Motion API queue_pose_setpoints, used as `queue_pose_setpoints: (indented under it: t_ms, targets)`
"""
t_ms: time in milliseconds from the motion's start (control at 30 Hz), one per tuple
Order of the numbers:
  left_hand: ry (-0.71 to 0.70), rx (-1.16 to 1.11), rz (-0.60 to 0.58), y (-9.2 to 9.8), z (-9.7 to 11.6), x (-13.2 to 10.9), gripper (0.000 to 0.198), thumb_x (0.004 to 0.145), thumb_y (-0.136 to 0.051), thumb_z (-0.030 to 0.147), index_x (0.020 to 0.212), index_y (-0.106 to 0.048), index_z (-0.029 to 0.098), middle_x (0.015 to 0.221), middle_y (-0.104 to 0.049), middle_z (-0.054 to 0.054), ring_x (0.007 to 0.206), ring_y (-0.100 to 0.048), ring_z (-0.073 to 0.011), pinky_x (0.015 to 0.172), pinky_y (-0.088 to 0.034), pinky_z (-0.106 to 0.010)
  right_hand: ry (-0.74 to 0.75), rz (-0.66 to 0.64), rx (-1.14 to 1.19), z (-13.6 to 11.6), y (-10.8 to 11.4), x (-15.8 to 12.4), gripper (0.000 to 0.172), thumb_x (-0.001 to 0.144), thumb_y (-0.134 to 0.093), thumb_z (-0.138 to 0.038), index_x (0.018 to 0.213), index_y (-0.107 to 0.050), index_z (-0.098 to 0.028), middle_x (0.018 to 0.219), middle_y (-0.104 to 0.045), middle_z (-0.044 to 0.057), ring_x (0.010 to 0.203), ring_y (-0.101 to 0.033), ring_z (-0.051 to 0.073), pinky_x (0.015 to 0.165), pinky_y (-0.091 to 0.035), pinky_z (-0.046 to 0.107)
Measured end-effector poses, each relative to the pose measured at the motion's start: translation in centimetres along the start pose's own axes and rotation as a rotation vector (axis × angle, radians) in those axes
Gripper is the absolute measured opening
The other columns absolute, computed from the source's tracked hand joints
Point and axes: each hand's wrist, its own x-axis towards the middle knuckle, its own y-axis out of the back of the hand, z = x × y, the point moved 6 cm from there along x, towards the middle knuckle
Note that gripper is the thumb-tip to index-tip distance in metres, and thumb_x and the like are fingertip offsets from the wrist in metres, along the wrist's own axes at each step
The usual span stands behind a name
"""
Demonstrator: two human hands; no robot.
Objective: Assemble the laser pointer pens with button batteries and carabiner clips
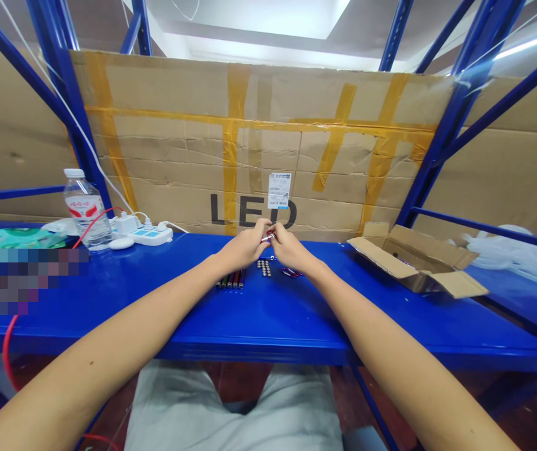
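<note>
Meeting over the blue table (272,322), the left hand (245,245) and right hand (291,249) together pinch a small red-and-silver piece (266,238) between them. It looks light, stiff, possibly slick, so a fingertip grip around its sides should suit.

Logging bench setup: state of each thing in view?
Left hand: closed on shiny piece
Right hand: closed on same piece
Shiny piece: held, partly hidden
Dark tubes: lying side by side
Small discs: laid in rows
Bottle: upright, capped
Power strip: plugs in
Small box: flaps open
Cardboard panel: standing, taped
</note>
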Motion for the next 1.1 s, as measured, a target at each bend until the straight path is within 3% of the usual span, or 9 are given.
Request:
queue_pose_setpoints:
  t_ms: [300, 600, 733, 933, 1100]
  targets:
    - [0.054, 0.024, 0.029, -0.1, -0.4, 0.1, 0.04, 0.088, -0.051, 0.017, 0.125, -0.039, 0.017, 0.082, -0.065, -0.007, 0.08, -0.066, -0.0245, 0.071, -0.045, -0.033, -0.025, -0.019, -0.064, 0.1, -0.3, 0.0, 0.016, 0.089, -0.039, -0.012, 0.102, -0.046, -0.018, 0.097, -0.067, 0.015, 0.089, -0.062, 0.027, 0.076, -0.047, 0.037]
    - [0.166, -0.072, 0.068, 0.0, -1.0, 0.1, 0.013, 0.085, -0.056, 0.02, 0.097, -0.051, 0.02, 0.079, -0.066, -0.004, 0.074, -0.063, -0.0204, 0.065, -0.041, -0.029, -0.041, -0.037, -0.079, 0.1, -0.3, -0.1, 0.016, 0.09, -0.038, -0.014, 0.102, -0.048, -0.017, 0.103, -0.067, 0.017, 0.094, -0.062, 0.028, 0.076, -0.047, 0.035]
    - [0.196, -0.131, 0.096, 0.0, -1.2, 0.1, 0.01, 0.086, -0.055, 0.023, 0.095, -0.053, 0.02, 0.075, -0.065, -0.002, 0.069, -0.06, -0.0182, 0.064, -0.04, -0.029, -0.032, -0.056, -0.104, -0.1, -0.6, -0.3, 0.017, 0.09, -0.038, -0.014, 0.104, -0.048, -0.017, 0.101, -0.068, 0.018, 0.093, -0.063, 0.029, 0.075, -0.046, 0.034]
    - [0.26, -0.165, 0.111, 0.7, -2.9, 0.3, 0.014, 0.079, -0.066, 0.027, 0.088, -0.058, 0.019, 0.072, -0.065, 0.0, 0.069, -0.059, -0.0165, 0.063, -0.04, -0.027, -0.076, -0.049, -0.113, 0.9, -0.2, 0.1, 0.019, 0.09, -0.04, -0.014, 0.107, -0.049, -0.016, 0.102, -0.067, 0.016, 0.092, -0.061, 0.026, 0.076, -0.044, 0.033]
    - [0.343, -0.386, 0.108, 1.5, -4.4, 0.4, 0.01, 0.08, -0.063, 0.024, 0.087, -0.062, 0.016, 0.07, -0.064, -0.001, 0.057, -0.055, -0.0127, 0.057, -0.042, -0.027, -0.143, -0.049, -0.116, 2.1, 0.7, 0.4, 0.02, 0.085, -0.045, -0.015, 0.103, -0.052, -0.016, 0.093, -0.066, 0.01, 0.083, -0.058, 0.021, 0.073, -0.042, 0.031]
